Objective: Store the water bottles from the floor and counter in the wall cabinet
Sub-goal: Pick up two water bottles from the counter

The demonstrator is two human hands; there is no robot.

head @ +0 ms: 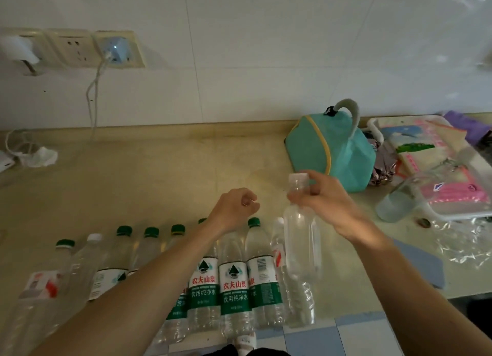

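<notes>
My right hand (323,199) grips the neck of a clear unlabelled water bottle (302,249) with a white cap, holding it upright at the right end of the row. My left hand (235,207) hovers beside it with fingers curled shut and nothing in it. Several water bottles stand in a row along the counter's front edge; most have green caps and green labels (234,289), and one far left has a red and white label (42,286). My left forearm hides parts of the middle ones. No cabinet is in view.
A teal bag (332,153) sits at the back right of the beige counter (149,185). A plastic measuring jug (404,198), packets and crinkled wrap lie at the right. Wall sockets (77,49) with a charger cable, and a tissue (40,157), are at the left.
</notes>
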